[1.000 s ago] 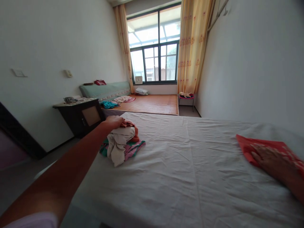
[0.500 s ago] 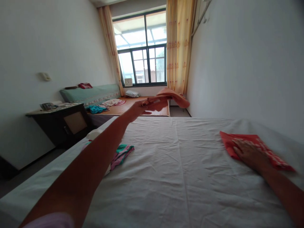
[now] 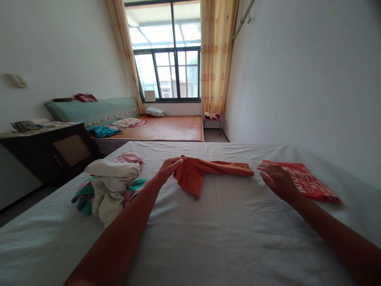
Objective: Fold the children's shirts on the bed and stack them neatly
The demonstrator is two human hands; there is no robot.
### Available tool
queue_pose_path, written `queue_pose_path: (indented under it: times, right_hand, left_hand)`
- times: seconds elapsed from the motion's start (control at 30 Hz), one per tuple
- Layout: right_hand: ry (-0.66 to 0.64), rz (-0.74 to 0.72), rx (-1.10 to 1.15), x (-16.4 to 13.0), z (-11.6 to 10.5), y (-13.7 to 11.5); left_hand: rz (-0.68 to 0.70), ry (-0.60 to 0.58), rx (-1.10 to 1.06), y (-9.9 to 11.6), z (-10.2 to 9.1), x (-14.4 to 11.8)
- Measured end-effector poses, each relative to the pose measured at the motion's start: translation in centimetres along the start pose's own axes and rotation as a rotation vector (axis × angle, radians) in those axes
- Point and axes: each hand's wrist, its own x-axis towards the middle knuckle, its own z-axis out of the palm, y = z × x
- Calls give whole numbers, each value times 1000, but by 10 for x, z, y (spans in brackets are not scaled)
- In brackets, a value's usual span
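Observation:
An orange garment (image 3: 190,176) lies loosely spread across the white sheet (image 3: 220,234) in front of me; its exact kind is unclear. My left hand (image 3: 172,166) pinches its upper left corner. Near the garment's right end, my right hand (image 3: 275,178) hovers with fingers apart and nothing in them. Just beyond that hand rests a folded red cloth (image 3: 312,180) with white printing. To the left of my left forearm sits a crumpled heap of clothes (image 3: 111,174) in cream, pink and green.
A dark cabinet (image 3: 71,149) stands at the left beyond the sheet's edge. Behind is a bed with a brown mat (image 3: 175,127), a blue cloth (image 3: 104,131) and a clock (image 3: 150,95). A small pink stool (image 3: 212,117) stands by the right wall (image 3: 297,79).
The orange garment has come down from the air onto the sheet, still in my left hand. My right hand has lifted off the red cloth and moved left.

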Motion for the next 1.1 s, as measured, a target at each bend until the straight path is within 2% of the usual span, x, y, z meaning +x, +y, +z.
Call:
queue_pose_path:
  times: [0.1,0.17,0.23,0.33,0.37,0.4,0.43,0.47,0.53,0.6,0.63,0.7,0.8,0.87,0.93,1.0,1.1]
  right_hand:
    - [-84,-46,91,30,8,-43]
    - [-142,-11,174,47,17,-59]
    - [-231,43,354,59,22,-63]
    - [-360,162,804,64,20,-53]
    - [-396,207,960,61,17,-46]
    - [-431,247,1095,57,13,-39]
    - [-455,285,1199,52,9,-30]
    - [-458,319,1272,47,6,-22]
    - [-393,405,1313,38,4,-9]
    - [-285,496,1202,33,9,-2]
    - [-247,507,1108,32,15,-1]
    - [-211,454,869,34,30,-6]
    - [-193,329,535,38,51,-20]
    - [-216,272,444,40,56,-28]
    - [-246,250,502,42,51,-32]
    - [-216,300,631,46,39,-30]
    - [-64,435,794,56,19,-24]
  left_hand:
    - [88,41,-62,19,-1,-4]
    - [123,-68,-133,35,-1,-12]
    - [133,-338,-118,53,0,-25]
    - [47,-952,69,79,3,-47]
    - [10,-1122,123,84,3,-52]
    - [-20,-1232,154,87,3,-54]
    - [-34,-1260,158,86,1,-54]
    - [-36,-1208,146,82,-2,-52]
    - [-19,-940,125,64,-10,-44]
    - [18,-641,177,39,-19,-32]
    - [43,-541,250,26,-22,-27]
    - [102,-414,449,3,-25,-19]
    - [144,-339,616,-14,-21,-15]
    - [101,-325,517,-14,-17,-16]
    - [33,-264,277,-7,-18,-17]
    - [7,-124,13,3,-23,-14]
    - [24,75,-232,22,-34,0]
